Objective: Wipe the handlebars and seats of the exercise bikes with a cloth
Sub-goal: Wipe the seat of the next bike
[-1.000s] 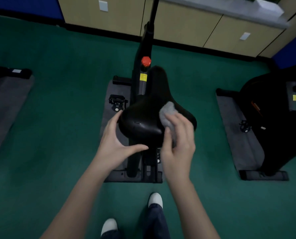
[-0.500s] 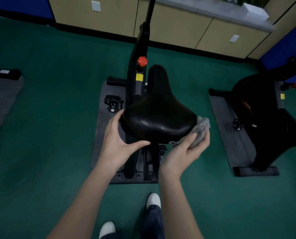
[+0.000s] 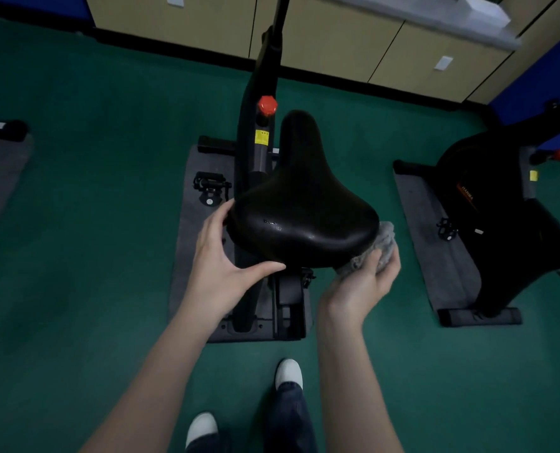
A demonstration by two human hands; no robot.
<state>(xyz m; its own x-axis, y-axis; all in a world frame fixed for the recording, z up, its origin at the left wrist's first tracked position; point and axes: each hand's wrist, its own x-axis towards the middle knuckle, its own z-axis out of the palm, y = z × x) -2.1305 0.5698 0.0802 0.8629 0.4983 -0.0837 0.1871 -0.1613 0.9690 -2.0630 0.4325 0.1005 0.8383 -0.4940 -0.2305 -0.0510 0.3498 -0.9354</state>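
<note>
Seat: the black seat (image 3: 301, 207) sat dead centre, long axis running away from you, narrow nose aimed at the cabinets (image 3: 337, 37), broad end toward you.
Left hand: your left hand (image 3: 226, 269) cupped the seat's near-left edge, thumb curled under the rear rim.
Right hand: your right hand (image 3: 366, 286) clutched the grey cloth (image 3: 383, 243), bunched against the seat's right rear edge.
Neighbour: a second bike (image 3: 500, 223) stood right of the seat.

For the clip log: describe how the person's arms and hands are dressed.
Both forearms are bare up to the frame edge, with no sleeves in view. The left hand and right hand wear no gloves, and no rings, watch or wristband show. Lower down are dark blue trousers and white shoes.
</note>
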